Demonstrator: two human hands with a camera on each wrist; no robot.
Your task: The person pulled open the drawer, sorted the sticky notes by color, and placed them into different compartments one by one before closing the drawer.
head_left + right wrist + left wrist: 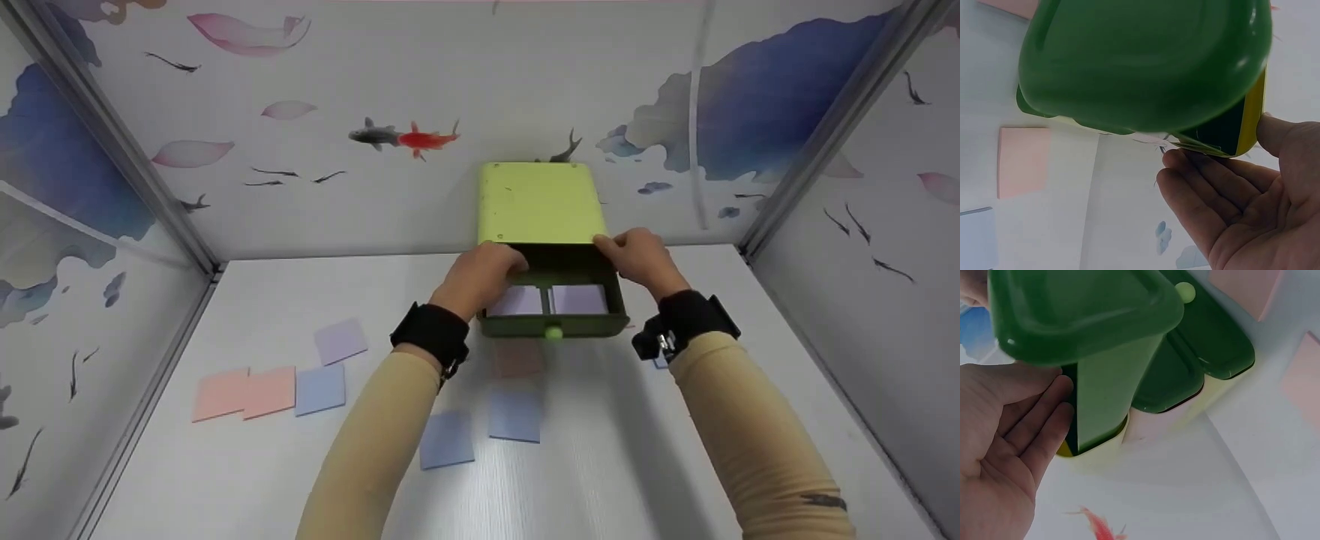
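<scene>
A yellow-green cabinet (pixel 540 202) with dark green drawers stands against the back wall. Its top drawer (pixel 589 327) is pulled out, and a divider parts two compartments with purple square cards (pixel 579 299) in them. My left hand (pixel 484 276) reaches over the drawer's left wall, its fingers at the rim in the left wrist view; the drawer front hides the foremost tips, and I cannot tell if they pinch anything. My right hand (pixel 641 259) holds the cabinet's front right corner, thumb (pixel 1269 135) on the edge and fingers (pixel 1202 194) along the side.
Pink cards (pixel 270 391), a blue card (pixel 320 390) and a purple card (pixel 341 341) lie on the table's left side. Two blue cards (pixel 514 416) and a pink card (pixel 517 358) lie in front of the drawer. Patterned walls (pixel 300 202) rise behind and at both sides.
</scene>
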